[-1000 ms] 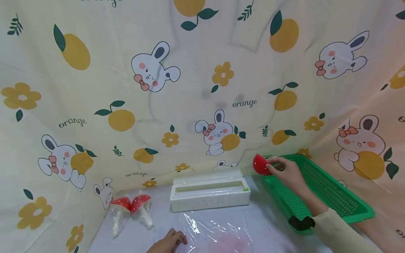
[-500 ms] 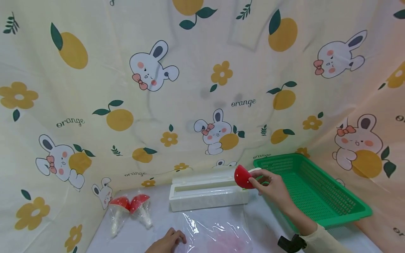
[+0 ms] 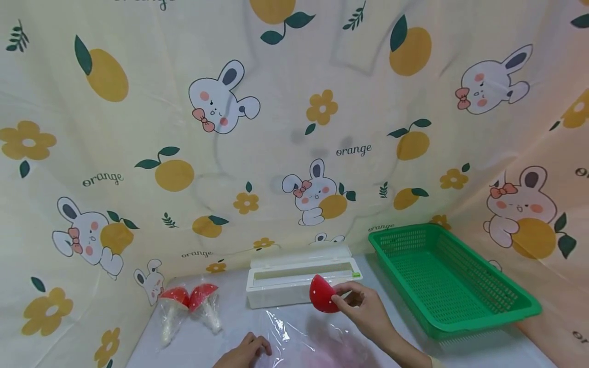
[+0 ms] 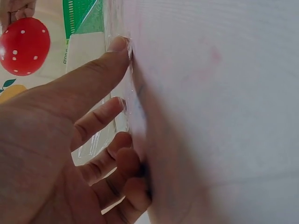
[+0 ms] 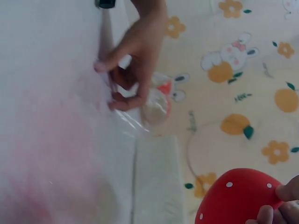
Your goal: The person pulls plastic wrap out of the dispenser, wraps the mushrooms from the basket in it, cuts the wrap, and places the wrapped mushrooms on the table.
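Observation:
My right hand (image 3: 370, 314) pinches a red toy mushroom (image 3: 322, 295) with white dots by its cap, above the table in front of the white cling film box. Its stem is hidden in the head view. Clear cling film (image 3: 294, 332) lies spread on the table, with a pinkish blur beneath or on it. My left hand (image 3: 245, 351) rests at the film's left edge, thumb and fingertips touching the film and table. In the left wrist view those fingers (image 4: 100, 121) are spread apart and slightly bent, and the red cap hangs beyond them.
The white cling film box (image 3: 303, 294) stands at the back middle with its lid up. A green plastic basket (image 3: 409, 294) sits at the right. Two film-wrapped toy mushrooms (image 3: 188, 306) lie at the left. A patterned cloth (image 3: 271, 128) hangs behind the table.
My right hand has carried the toy mushroom from over the green basket leftward and down, to above the cling film. My left hand has stayed in place at the film's edge.

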Demonstrator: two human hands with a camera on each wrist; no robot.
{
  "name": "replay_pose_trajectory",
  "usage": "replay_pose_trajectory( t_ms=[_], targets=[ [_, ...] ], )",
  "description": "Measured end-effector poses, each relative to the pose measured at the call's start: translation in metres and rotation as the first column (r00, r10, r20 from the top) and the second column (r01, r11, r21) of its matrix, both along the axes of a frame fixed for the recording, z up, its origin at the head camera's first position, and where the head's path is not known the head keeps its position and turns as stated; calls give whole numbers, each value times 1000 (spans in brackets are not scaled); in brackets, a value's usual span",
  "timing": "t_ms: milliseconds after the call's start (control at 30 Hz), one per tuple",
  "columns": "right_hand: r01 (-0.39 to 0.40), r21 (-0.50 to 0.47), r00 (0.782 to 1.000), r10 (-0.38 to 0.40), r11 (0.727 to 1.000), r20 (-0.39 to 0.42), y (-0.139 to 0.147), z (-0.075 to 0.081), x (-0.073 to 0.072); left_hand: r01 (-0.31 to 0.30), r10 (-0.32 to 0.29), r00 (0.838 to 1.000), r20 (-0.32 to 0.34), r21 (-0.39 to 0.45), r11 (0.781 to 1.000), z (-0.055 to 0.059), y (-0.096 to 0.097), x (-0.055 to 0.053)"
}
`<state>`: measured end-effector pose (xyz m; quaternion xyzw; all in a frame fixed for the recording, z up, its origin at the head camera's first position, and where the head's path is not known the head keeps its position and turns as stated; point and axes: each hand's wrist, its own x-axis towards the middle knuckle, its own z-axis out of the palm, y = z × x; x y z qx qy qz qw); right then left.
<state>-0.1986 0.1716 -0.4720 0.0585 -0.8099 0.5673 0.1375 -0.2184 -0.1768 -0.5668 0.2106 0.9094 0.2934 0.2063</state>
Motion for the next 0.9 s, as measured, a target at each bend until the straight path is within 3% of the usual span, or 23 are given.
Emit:
replay_pose_trajectory(
  t_ms=[300,900],
  targets=[
    [-65,-8,995,65,998,72,-19,-26,-1,12,-12,1000,-19,-6,1000,1,3,2],
    [-185,-55,979,189,981,78,-57,-57,-22,-12,12,1000,-11,-2,1000,3,4,5]
  ],
)
